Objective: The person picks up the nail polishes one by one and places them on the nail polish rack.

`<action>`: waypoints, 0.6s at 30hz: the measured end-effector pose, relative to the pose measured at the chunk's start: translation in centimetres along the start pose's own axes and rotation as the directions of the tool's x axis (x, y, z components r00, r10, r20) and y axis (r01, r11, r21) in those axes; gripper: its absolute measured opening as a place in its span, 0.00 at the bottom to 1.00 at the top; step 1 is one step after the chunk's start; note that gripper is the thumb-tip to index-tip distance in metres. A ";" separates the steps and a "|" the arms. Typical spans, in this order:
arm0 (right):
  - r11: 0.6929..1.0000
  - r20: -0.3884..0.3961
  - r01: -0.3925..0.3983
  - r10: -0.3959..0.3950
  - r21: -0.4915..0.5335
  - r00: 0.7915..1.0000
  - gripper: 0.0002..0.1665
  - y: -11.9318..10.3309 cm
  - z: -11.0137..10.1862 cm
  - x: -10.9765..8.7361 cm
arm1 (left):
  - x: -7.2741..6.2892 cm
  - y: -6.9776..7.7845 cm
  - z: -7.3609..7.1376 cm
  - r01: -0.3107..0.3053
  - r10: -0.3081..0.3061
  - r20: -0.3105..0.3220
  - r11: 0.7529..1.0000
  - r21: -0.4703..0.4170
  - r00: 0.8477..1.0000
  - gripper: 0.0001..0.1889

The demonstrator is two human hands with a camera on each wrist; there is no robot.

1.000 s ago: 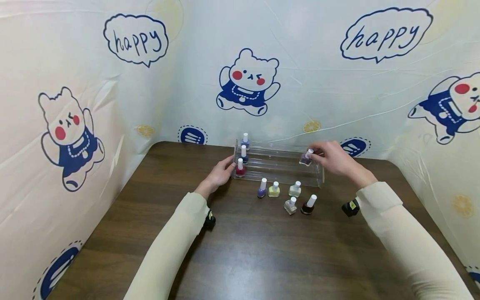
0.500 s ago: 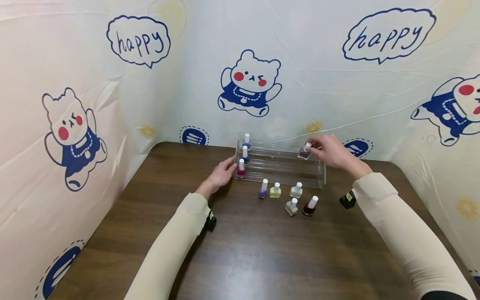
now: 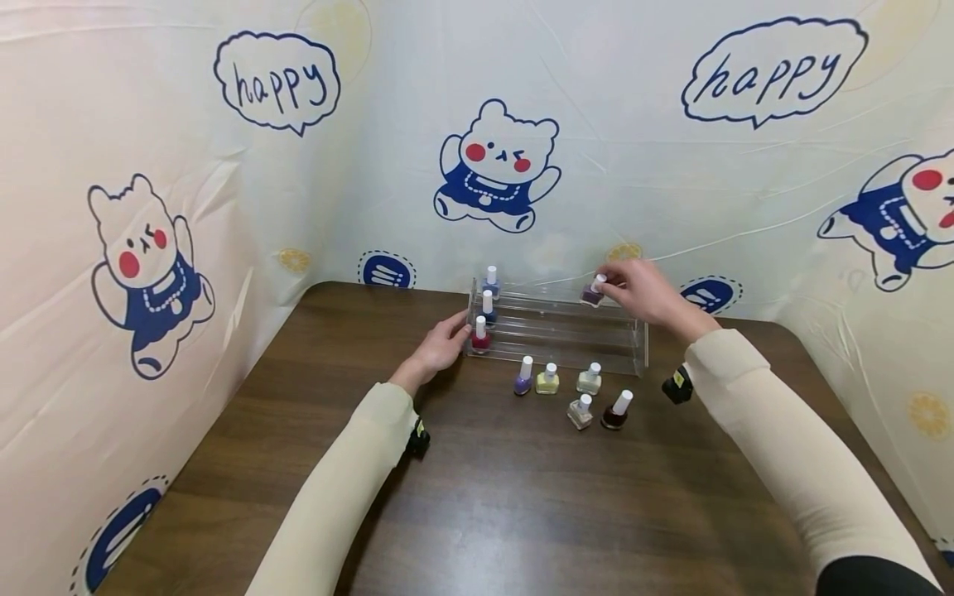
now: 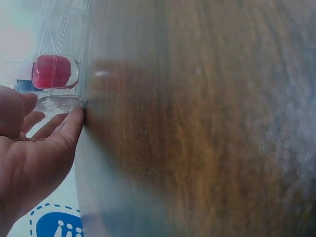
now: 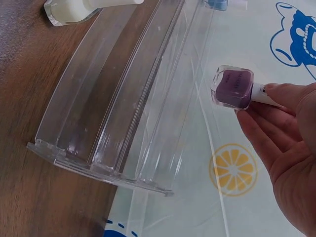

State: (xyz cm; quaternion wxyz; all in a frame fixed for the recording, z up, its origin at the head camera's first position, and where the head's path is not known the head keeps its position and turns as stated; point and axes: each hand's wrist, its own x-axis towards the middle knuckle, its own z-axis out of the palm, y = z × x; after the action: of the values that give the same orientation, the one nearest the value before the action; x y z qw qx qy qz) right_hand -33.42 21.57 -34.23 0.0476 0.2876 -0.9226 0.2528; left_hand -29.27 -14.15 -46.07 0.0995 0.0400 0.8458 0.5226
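Note:
My right hand [image 3: 643, 290] pinches a purple nail polish bottle [image 5: 234, 88] by its white cap, raised above the back of a clear tiered display rack [image 5: 111, 133]. The bottle lies sideways across the right wrist view, its base pointing away from the fingers. My left hand [image 3: 440, 343] touches the rack's left end panel, fingertips at its lower corner in the left wrist view. At that end of the rack stand a red bottle [image 3: 480, 339], a dark blue bottle [image 3: 489, 314] and a light blue bottle [image 3: 491, 288], one per tier.
In front of the rack stand a violet bottle [image 3: 523, 383], a yellow bottle [image 3: 547, 383], a pale green bottle [image 3: 589, 382], a glittery beige bottle [image 3: 579, 415] and a dark red bottle [image 3: 614, 415]. A patterned cloth [image 3: 633, 190] hangs behind the wooden table [image 3: 492, 513].
My right hand has carried the purple bottle up and to the left, along the back of the rack. My left hand stays at the rack's left end.

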 end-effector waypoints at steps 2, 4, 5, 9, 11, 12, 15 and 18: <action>1.000 -0.006 0.012 -0.012 0.006 1.000 0.12 0.1 0.2 0.3 | 0.0 0.0 0.0 0.000 0.000 0.000 1.000 -0.001 1.000 0.28; 1.000 -0.012 0.023 -0.023 0.012 1.000 0.11 0.2 0.4 0.6 | 0.0 0.0 0.0 0.004 -0.004 0.002 1.000 -0.004 1.000 0.28; 0.999 -0.012 0.028 -0.028 0.016 1.000 0.11 0.3 0.4 0.7 | 0.0 0.0 0.0 0.005 -0.005 0.001 1.000 -0.004 1.000 0.28; 0.999 -0.004 0.022 -0.022 0.031 1.000 0.12 0.5 0.8 1.4 | -0.1 0.1 0.0 0.009 -0.009 0.000 1.000 0.000 1.000 0.28; 0.999 0.007 0.006 -0.006 0.040 1.000 0.12 0.6 1.0 1.7 | -0.1 0.2 0.0 0.009 -0.009 0.000 1.000 0.009 1.000 0.28; 0.999 0.011 0.003 -0.003 0.043 1.000 0.12 0.6 1.1 1.9 | -0.1 0.2 0.0 0.009 -0.009 0.001 1.000 0.012 1.000 0.28; 0.999 0.021 0.002 -0.003 0.041 1.000 0.12 0.6 1.6 2.3 | -0.1 0.1 -0.1 0.010 -0.010 0.004 1.000 0.025 1.000 0.29; 0.999 0.028 0.017 -0.018 0.039 0.999 0.11 0.8 2.1 2.8 | 0.0 0.0 -0.1 0.012 -0.012 0.007 0.999 0.031 1.000 0.29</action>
State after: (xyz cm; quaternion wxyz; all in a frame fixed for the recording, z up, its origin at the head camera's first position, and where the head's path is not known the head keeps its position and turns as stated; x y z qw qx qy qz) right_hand -36.03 19.71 -35.75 0.0314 0.3001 -0.9155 0.2661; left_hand -29.24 -14.26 -46.05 0.1047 0.0384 0.8536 0.5089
